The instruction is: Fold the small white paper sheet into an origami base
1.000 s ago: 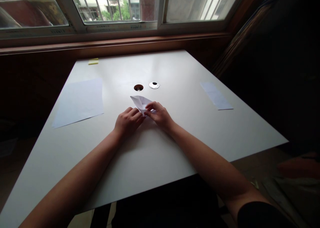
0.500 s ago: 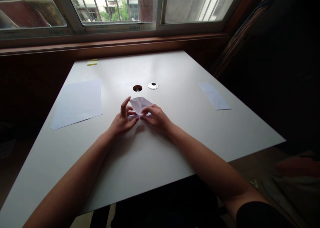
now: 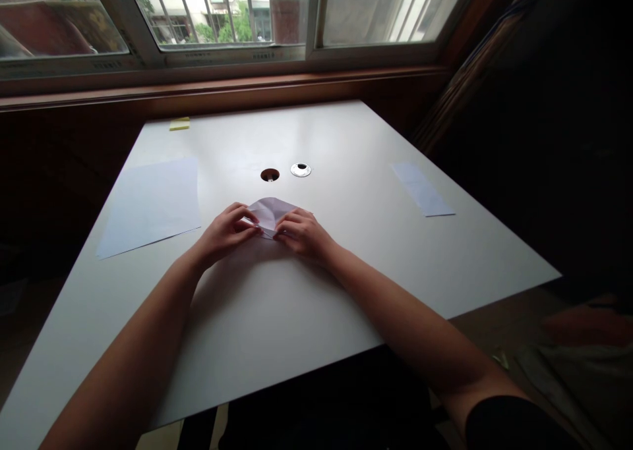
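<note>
Between my hands, a folded sheet of white paper rests near the middle of the white table, with creases showing and its far part raised. My left hand pinches its left side, thumb and fingertips closed on the near-left edge. On the other side, my right hand grips the near-right part with bent fingers. The fingers partly cover the paper's lower layers.
Plain paper sheets lie on the left. A narrow paper strip is at the right. Beyond the hands are a round cable hole and its ring cover. Yellow sticky notes sit at the far-left corner, below the window.
My left hand has shifted slightly left, and its raised index finger has come down onto the paper. The paper's raised part has spread wider and lower. My right hand keeps its hold.
</note>
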Demonstrator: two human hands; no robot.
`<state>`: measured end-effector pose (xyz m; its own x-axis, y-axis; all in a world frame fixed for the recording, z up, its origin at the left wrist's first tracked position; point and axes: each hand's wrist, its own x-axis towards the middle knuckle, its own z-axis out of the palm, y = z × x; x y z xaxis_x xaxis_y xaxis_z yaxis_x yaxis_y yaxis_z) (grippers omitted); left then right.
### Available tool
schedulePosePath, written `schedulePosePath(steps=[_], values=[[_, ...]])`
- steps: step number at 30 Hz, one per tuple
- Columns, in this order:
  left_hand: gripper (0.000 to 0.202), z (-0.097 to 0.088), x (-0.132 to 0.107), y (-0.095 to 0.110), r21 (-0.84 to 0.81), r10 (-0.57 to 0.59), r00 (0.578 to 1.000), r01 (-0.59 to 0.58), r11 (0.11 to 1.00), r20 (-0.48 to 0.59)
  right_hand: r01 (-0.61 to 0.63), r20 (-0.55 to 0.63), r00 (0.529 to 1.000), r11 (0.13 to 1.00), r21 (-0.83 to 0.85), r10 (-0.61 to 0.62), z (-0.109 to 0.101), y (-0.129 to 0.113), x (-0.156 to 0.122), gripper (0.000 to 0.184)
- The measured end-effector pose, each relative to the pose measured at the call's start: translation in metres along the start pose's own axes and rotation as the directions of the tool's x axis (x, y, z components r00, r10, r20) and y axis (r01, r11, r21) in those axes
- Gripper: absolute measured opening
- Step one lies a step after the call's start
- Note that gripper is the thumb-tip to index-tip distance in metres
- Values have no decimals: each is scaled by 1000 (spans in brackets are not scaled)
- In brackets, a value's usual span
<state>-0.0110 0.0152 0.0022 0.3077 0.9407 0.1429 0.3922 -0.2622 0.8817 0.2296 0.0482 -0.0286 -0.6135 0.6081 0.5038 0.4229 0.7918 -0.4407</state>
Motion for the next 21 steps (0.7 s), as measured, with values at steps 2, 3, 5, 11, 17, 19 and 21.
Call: schedulePosePath(steps=[2,3,5,11,17,19,21], values=[[26,-3,1,-5,4,-25,999,25,1000,-46,-28,9,1000,999,18,28,0,-1,1,4],[29,-4,2,-7,16,-38,996,39,999,-79,-47,18,999,999,28,46,-1,-2,2,3],[33,-5,3,-11,-22,-79,992,77,997,-99,-95,36,995,995,42,94,-2,-3,2,3],[38,-5,4,-15,-116,-236,965,223,968,-116,-217,60,975,975,43,214,-3,-3,3,8],[39,-4,5,-17,-111,-232,965,220,969,-120,-276,78,959,960,53,271,-2,-1,4,10],[38,-4,6,-17,-82,-220,967,210,974,-128,-280,78,958,959,46,276,-2,-1,4,10],[35,-4,6,-17,-41,-203,968,199,979,-145,-280,80,958,959,35,276,-1,0,4,11]])
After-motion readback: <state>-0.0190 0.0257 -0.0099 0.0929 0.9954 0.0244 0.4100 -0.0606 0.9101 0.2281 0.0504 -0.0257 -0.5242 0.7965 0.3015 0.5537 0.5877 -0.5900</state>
